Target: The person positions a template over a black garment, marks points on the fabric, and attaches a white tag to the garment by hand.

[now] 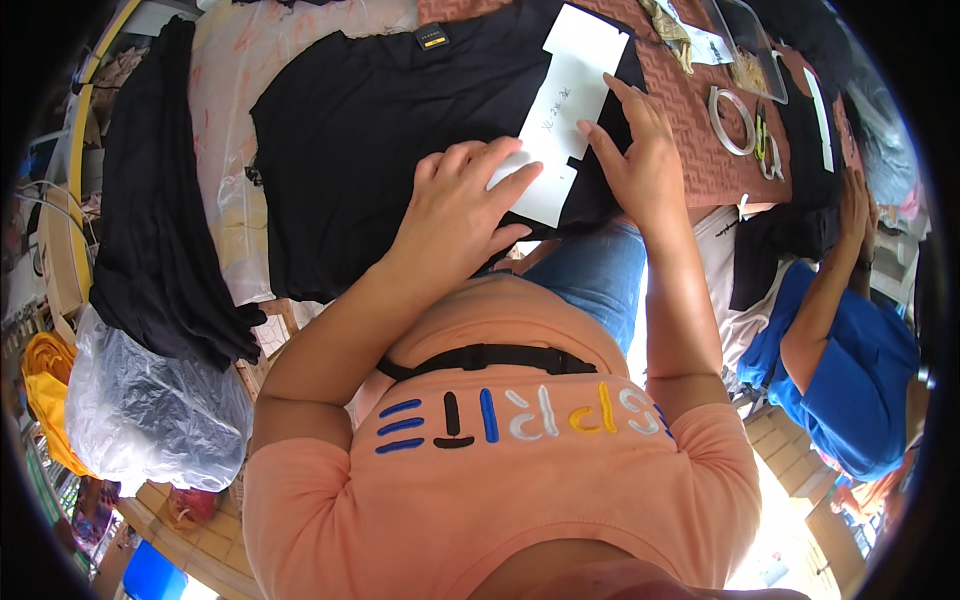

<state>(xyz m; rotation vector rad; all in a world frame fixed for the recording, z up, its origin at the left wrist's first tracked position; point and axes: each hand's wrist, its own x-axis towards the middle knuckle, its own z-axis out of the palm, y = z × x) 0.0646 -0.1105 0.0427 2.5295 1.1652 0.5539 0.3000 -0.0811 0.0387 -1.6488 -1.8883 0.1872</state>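
Note:
A black garment [370, 130] with a small neck label lies spread flat on the table before me. On its right part rests a long white paper template [572, 95] with notched edges and some handwriting, slanting from the far edge toward me. My left hand [458, 195] lies on the garment, fingers spread, its fingertips touching the template's left edge near the close end. My right hand [637, 150] presses beside the template's right edge, thumb and fingers apart, with the fingertips at the paper. Neither hand grips anything.
Right of the garment, a brown patterned cloth [715, 180] carries a roll of white tape [732, 122], small yellow-handled snips [765, 145] and a clear plastic box [750, 50]. Another black garment [145, 200] hangs at the left above a clear plastic bag [155, 400]. A co-worker in blue [850, 370] sits at right.

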